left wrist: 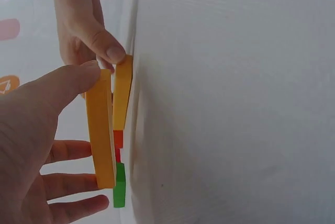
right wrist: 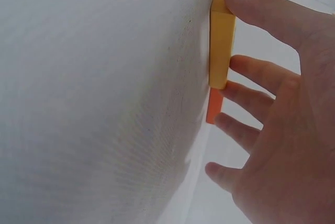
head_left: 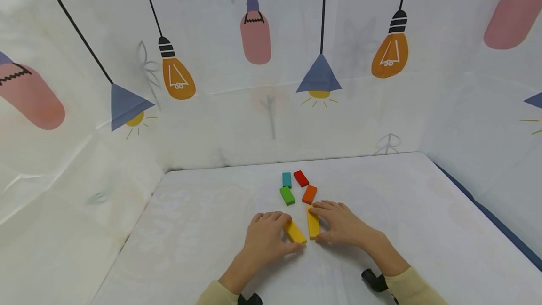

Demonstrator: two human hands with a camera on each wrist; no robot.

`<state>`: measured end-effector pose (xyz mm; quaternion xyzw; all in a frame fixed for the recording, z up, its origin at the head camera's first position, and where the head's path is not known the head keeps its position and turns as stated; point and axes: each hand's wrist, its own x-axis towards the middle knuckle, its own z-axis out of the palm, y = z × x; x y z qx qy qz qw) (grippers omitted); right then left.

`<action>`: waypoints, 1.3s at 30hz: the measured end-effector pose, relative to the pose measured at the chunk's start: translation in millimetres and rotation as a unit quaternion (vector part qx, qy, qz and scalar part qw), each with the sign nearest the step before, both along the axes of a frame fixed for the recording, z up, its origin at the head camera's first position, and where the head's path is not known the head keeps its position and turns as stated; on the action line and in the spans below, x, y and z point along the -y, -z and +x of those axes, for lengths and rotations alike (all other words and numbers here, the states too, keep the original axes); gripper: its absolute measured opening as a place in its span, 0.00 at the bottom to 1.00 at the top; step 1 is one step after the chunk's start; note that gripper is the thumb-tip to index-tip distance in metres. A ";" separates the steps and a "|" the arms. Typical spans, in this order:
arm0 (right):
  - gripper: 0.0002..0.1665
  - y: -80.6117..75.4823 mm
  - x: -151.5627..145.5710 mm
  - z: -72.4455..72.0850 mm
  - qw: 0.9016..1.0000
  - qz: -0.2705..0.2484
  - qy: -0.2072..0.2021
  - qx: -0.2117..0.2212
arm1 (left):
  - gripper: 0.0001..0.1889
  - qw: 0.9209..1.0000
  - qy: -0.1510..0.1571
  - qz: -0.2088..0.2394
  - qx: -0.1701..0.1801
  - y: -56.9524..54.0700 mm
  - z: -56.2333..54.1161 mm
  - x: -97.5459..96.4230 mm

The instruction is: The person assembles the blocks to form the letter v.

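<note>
Left grip (head_left: 267, 238) pinches the slanted yellow block (head_left: 296, 233); right grip (head_left: 342, 224), the straighter yellow block (head_left: 313, 226); long axes converge nearward, ends just apart.

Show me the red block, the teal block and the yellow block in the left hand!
Red block (head_left: 301, 178): head view, middle of top face.
Teal block (head_left: 286, 179): head view, middle of top face.
Yellow block (left wrist: 99, 132) in the left hand (left wrist: 30, 130): left wrist view, long face.

left block (head_left: 296, 232) sitting in the left hand (head_left: 267, 237), right block (head_left: 313, 225) lying just right of it, right hand (head_left: 344, 225) holding that one from the right, four more blocks (head_left: 309, 194) sitting behind on the table (head_left: 203, 215) in kinda a two-by-two, sheet (head_left: 237, 121) hanging behind it all
</note>
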<state>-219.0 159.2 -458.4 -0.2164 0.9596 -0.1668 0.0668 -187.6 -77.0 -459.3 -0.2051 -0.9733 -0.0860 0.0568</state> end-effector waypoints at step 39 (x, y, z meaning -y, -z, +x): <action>0.39 -5.6 6.2 1.8 1.000 -0.007 -0.001 -0.001 | 0.35 0.999 -0.007 -0.030 0.044 -0.6 4.6 -10.3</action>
